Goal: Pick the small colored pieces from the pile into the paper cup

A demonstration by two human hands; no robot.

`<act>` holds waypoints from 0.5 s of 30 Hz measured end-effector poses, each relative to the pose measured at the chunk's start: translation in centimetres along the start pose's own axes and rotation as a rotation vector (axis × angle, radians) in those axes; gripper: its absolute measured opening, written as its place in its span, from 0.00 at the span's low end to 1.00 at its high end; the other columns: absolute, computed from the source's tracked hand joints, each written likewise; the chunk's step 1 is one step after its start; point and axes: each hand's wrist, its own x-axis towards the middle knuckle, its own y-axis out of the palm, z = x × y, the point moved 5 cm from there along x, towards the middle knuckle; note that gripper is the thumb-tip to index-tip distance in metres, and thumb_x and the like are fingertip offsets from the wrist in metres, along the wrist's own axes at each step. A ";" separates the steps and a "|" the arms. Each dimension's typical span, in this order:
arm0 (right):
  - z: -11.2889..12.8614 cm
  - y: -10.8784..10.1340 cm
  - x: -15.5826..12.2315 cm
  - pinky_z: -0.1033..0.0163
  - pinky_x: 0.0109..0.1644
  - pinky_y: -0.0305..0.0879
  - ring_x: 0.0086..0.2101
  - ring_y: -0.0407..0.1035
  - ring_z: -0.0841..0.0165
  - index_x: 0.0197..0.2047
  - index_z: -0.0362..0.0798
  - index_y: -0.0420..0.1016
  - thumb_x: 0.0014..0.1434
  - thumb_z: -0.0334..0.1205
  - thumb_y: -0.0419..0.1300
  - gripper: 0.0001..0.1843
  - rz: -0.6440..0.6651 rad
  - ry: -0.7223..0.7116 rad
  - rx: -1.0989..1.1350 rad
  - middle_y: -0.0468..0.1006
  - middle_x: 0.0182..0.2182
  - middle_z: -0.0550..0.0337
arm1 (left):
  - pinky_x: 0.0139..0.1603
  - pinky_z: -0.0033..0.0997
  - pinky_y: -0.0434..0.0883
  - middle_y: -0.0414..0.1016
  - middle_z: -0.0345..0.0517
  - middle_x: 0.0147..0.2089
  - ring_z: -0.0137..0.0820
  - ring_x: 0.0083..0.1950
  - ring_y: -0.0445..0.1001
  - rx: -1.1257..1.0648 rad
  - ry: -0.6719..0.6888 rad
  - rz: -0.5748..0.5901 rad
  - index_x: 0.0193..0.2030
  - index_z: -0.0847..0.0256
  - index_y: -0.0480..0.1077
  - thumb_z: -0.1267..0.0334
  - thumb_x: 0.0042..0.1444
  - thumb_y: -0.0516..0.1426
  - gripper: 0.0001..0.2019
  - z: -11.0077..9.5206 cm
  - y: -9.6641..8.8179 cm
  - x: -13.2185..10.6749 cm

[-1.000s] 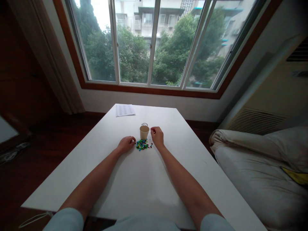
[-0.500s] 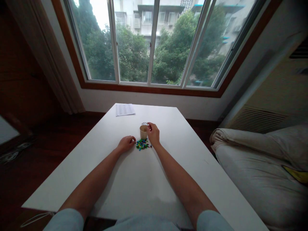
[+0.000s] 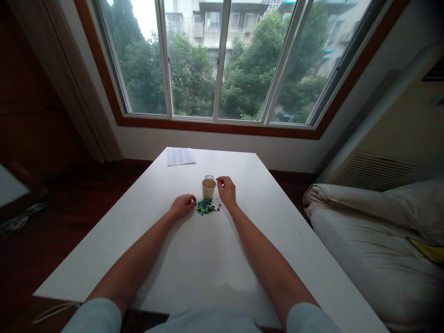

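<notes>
A light brown paper cup (image 3: 208,189) stands upright on the white table (image 3: 204,259). Just in front of it lies a loose pile of small beads (image 3: 206,207) in blue, green, yellow, white and other colours. My left hand (image 3: 183,205) rests on the table at the pile's left side, its fingers curled in; whether they hold a bead is hidden. To the right of the cup's rim is my right hand (image 3: 227,188), thumb and forefinger drawn together in a pinch. Anything between those fingertips is too small to make out. Behind the cup shows a small clear round thing (image 3: 209,176).
Printed paper sheets (image 3: 181,157) lie at the table's far left corner. Beyond the table is a wall with a wide window (image 3: 218,60). A covered sofa or bed (image 3: 367,245) stands to the right, and a pale cord (image 3: 55,311) hangs near the front left corner.
My right hand has shifted right, away from the cup's rim, so the cup's right side now shows. My left hand stays beside the beads.
</notes>
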 end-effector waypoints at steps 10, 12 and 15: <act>-6.2 0.7 -2.3 0.66 0.41 0.59 0.36 0.67 0.69 0.41 0.49 0.79 0.57 0.33 0.58 0.10 0.462 0.202 -0.408 0.76 0.36 0.59 | 0.38 0.29 0.63 0.74 0.43 0.34 0.31 0.36 0.69 -0.007 0.001 0.022 0.43 0.56 0.77 0.60 0.61 0.55 0.11 -0.7 -0.2 -0.1; -6.3 1.1 -2.9 0.66 0.41 0.58 0.37 0.67 0.69 0.42 0.49 0.79 0.58 0.34 0.59 0.10 0.512 0.204 -0.445 0.76 0.37 0.58 | 0.38 0.29 0.63 0.73 0.43 0.34 0.31 0.36 0.69 -0.006 0.000 0.010 0.43 0.56 0.77 0.60 0.61 0.55 0.10 -0.7 -0.2 -0.1; -6.0 1.5 -3.5 0.66 0.43 0.58 0.40 0.67 0.68 0.42 0.49 0.80 0.60 0.35 0.59 0.09 0.539 0.180 -0.497 0.75 0.39 0.56 | 0.38 0.29 0.63 0.73 0.43 0.34 0.31 0.36 0.69 -0.008 0.005 0.002 0.43 0.56 0.77 0.61 0.60 0.55 0.10 -0.7 -0.2 -0.1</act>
